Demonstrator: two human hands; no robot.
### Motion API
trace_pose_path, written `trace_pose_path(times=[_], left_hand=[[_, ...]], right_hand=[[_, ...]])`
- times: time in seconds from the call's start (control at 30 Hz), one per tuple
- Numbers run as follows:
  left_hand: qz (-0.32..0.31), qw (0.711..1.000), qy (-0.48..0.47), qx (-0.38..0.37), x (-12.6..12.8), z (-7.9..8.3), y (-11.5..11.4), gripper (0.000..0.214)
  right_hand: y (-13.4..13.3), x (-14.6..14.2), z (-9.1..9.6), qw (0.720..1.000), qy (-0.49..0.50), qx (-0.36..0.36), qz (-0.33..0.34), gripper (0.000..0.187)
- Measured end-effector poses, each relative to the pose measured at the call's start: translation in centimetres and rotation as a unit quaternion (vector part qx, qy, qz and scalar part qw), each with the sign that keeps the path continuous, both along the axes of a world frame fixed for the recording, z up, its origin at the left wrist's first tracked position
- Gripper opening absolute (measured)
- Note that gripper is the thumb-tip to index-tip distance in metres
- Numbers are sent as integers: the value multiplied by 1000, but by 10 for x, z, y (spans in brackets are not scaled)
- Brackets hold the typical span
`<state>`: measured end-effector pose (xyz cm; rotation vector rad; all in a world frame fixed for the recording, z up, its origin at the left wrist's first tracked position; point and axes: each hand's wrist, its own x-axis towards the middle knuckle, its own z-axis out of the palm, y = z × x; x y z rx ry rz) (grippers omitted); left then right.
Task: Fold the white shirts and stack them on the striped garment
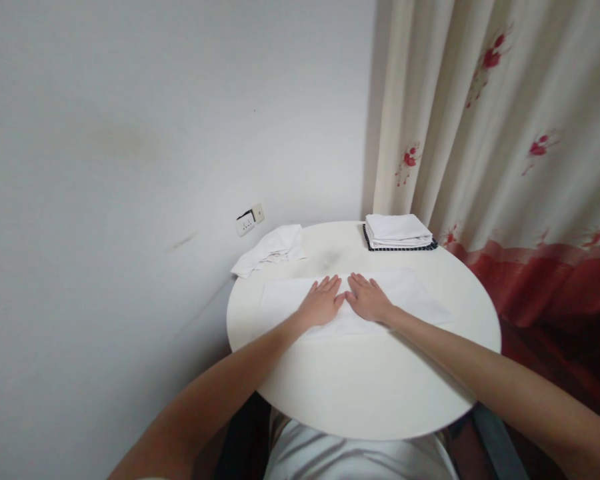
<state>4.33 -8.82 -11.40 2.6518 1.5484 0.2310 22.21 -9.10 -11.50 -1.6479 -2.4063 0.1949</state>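
A white cloth lies spread in a long flat strip across the round white table. My left hand rests palm down on its middle, fingers stretched out and flat. Beside it, my right hand lies flat too, fingers extended, thumbs almost touching. Neither hand holds anything.
A stack of folded white cloths sits on a dark-edged mat at the table's far right. A crumpled white cloth lies at the far left edge. A wall socket is on the white wall, and a flowered curtain hangs to the right.
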Motion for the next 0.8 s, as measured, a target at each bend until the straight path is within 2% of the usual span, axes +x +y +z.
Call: trace_pose_path(times=[0.13,0.3,0.37,0.43,0.5,0.57,0.67,0.73,0.8], left_hand=[[42,999,26,5,-47,-3,5,62],[126,991,43,11,-123,-4,8,61],[161,986,42,-9,-148,0,8,62],[208,977,40,-34,-161,8,7,62],[248,968,40,-20,-156,19,3,63],[235,971,35,29,-132,28,-4,63],[101,992,14,74,-73,28,-22,58],[14,997,13,78,-35,18,-34,57],[-32,996,23,86,-11,5,-43,56]], right_hand=[[12,41,-4,999,-37,-6,-37,66],[22,106,-10,991,-69,15,-113,64],[25,126,-11,987,-70,18,-147,62],[25,135,-8,980,-64,33,-184,60],[21,127,-1,974,-55,69,-208,58],[10,100,8,976,-41,95,-190,57],[-14,42,16,994,-11,75,-79,57],[-31,8,15,998,-3,62,-7,58],[-44,-12,9,999,-9,48,22,58]])
